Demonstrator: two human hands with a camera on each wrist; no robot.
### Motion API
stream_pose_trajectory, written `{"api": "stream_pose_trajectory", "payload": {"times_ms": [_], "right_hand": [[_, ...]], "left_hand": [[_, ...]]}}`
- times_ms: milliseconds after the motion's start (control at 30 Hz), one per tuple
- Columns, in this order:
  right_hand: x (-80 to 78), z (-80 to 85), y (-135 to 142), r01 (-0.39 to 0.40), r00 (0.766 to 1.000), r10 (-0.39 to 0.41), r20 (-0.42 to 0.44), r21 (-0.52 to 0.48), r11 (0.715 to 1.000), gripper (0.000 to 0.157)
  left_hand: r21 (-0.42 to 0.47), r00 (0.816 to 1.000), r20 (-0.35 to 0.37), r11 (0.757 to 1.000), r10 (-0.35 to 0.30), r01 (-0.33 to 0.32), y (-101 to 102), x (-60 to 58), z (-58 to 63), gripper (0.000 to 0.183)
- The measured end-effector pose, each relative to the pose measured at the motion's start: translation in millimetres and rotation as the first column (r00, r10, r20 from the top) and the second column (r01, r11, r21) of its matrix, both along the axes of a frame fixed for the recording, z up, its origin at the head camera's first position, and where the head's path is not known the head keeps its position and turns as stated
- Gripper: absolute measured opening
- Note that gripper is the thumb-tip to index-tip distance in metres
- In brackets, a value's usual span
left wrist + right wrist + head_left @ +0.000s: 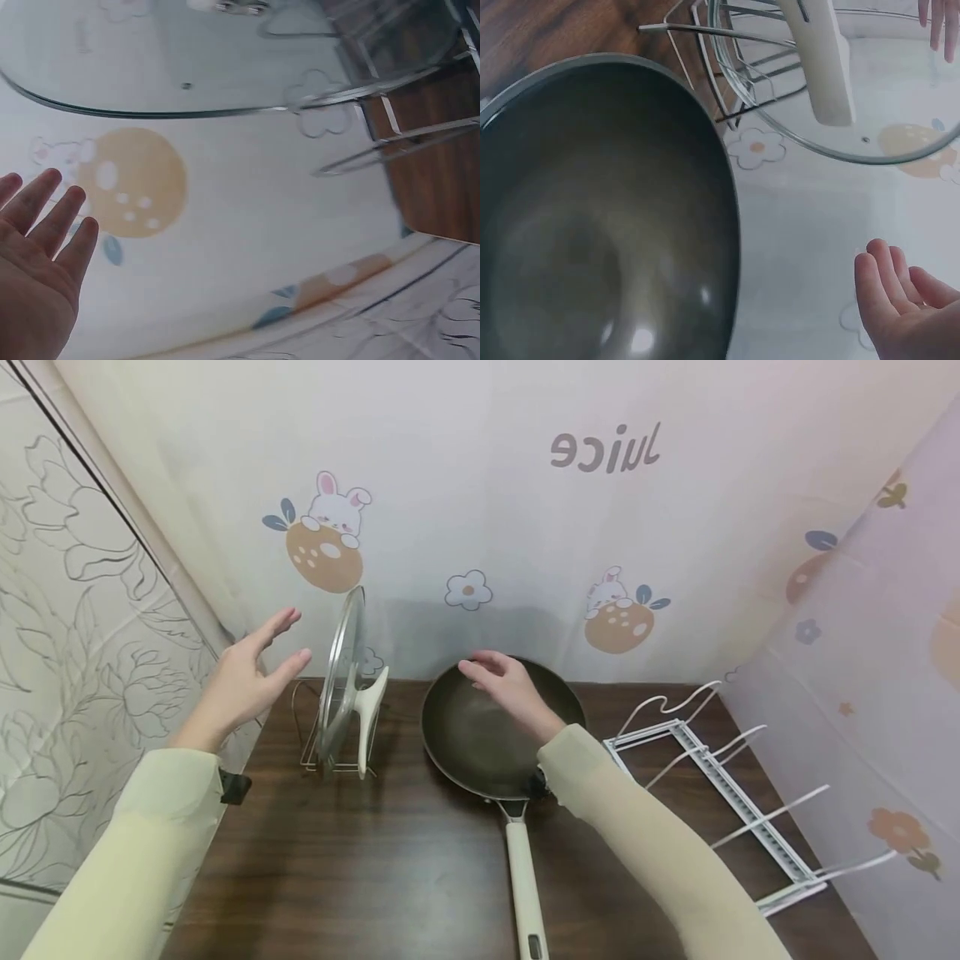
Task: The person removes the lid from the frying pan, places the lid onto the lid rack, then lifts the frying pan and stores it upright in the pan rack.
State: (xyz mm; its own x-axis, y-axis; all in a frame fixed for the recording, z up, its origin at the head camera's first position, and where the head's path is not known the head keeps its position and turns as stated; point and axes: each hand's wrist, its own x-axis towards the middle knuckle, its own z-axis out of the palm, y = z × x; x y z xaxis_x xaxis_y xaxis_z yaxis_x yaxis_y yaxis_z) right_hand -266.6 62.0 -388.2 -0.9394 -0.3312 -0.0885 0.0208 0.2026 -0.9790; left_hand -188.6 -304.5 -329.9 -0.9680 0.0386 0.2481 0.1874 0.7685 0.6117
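A glass lid (341,677) with a cream handle (369,718) stands upright in a small wire rack (307,753) at the back left of the table. Just left of the lid is my left hand (243,677), its fingers and thumb spread apart around nothing. My right hand (510,689) hovers over the dark frying pan (480,752), fingers gently bent and holding nothing. In the right wrist view, that hand lies beyond the pan's rim, below the lid. The pan's cream handle (525,885) points toward the front edge.
A white expandable rack (731,793) with upright wire dividers lies on the right of the brown wooden table (360,877). Printed curtains (480,510) hang behind the table and on both sides. A dark strap piece (235,787) sits at the left wrist.
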Motion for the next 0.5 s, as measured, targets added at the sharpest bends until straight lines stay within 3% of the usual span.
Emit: {"api": "stream_pose_trajectory", "payload": {"times_ms": [233,500], "right_hand": [[3.2,10.6,38.1,0.043,0.998,-0.043,-0.055,0.003,0.999,0.061],[5.6,15.8,81.2,0.126,0.988,-0.120,-0.093,0.060,0.990,0.061]], "left_hand": [[0.012,0.999,-0.037,0.999,-0.030,0.031,18.4,1.5,21.7,0.073],[-0.052,0.994,-0.060,0.995,-0.089,0.086,49.5,7.5,40.7,0.078]]}}
